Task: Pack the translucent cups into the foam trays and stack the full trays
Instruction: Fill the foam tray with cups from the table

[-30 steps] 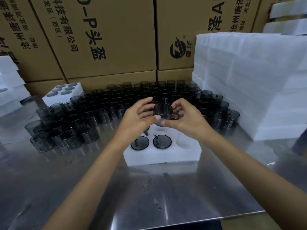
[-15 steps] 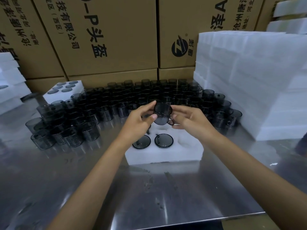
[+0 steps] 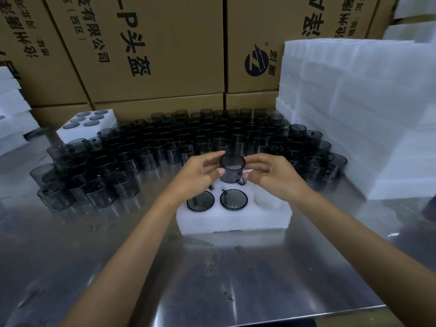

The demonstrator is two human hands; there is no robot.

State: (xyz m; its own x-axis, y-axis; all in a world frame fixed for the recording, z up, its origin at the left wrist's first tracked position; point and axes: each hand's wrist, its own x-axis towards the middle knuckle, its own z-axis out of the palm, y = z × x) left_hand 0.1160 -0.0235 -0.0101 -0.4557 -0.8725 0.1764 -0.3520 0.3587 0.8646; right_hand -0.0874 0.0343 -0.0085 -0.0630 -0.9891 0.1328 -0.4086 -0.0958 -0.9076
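Held cup: a smoky see-through cup (image 3: 232,168) with a small handle at its lower right, held in the air just above the back of the foam tray (image 3: 233,218), its open mouth tipped toward the camera.
Left hand (image 3: 200,172): its grip pinches the cup's left side, thumb near the lower wall and forefinger along the rim.
Right hand (image 3: 274,173): its grip holds the cup's right side, fingertips curled in by the handle.
Foam tray: white, lying flat on the desk (image 3: 212,274) in front of the person; two cups (image 3: 200,201) sit sunk in its near pockets, side by side, and the pocket to their right is bare.
Loose cups (image 3: 165,147): a dense crowd standing on the desk behind the tray, reaching from far left to far right.
Filled tray (image 3: 86,125): at the back left, cups in its pockets.
Foam stack (image 3: 358,114): tall and white, on the right, touching the crowd of cups.
Boxes (image 3: 146,50): brown cardboard with printed characters, lined along the back.
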